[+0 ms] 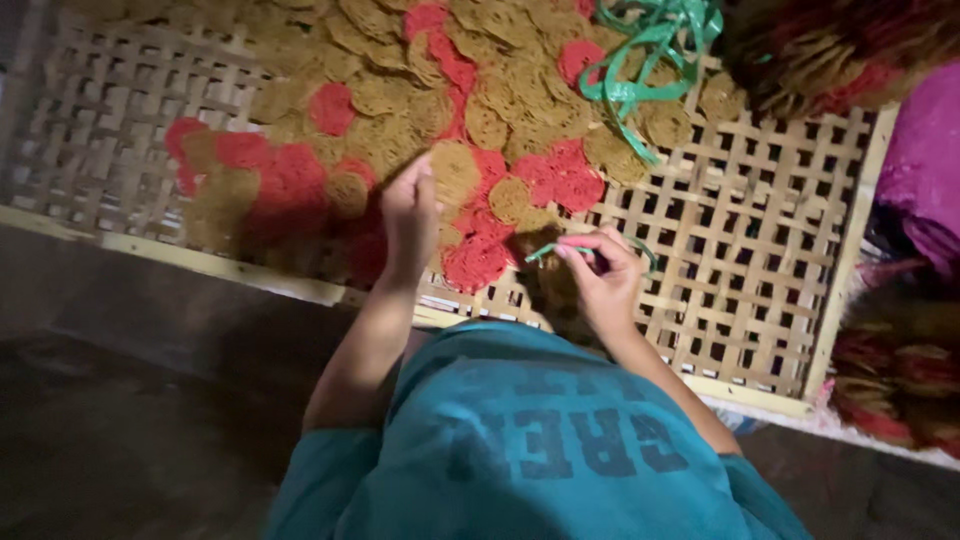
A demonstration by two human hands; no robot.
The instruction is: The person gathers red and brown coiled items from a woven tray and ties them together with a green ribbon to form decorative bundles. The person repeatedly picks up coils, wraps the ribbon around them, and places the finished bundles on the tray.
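Note:
Round lacy crackers, tan [380, 95] and red [560, 175], lie spread over a woven bamboo tray [760, 250]. My left hand [410, 215] reaches into the pile, its fingertips on a tan cracker [455, 170]. My right hand [600, 275] pinches a thin green plastic strip [543, 251] just above a small dark stack of crackers [548, 290] near the tray's front edge. My teal shirt [530, 440] fills the bottom of the view.
A loose bundle of green plastic strips [650, 45] lies at the tray's far side. Tied bundles of crackers sit at the top right [830, 50] and at the right [900, 375]. A pink bag [925, 150] stands beside them. Dark floor [130, 420] lies on the left.

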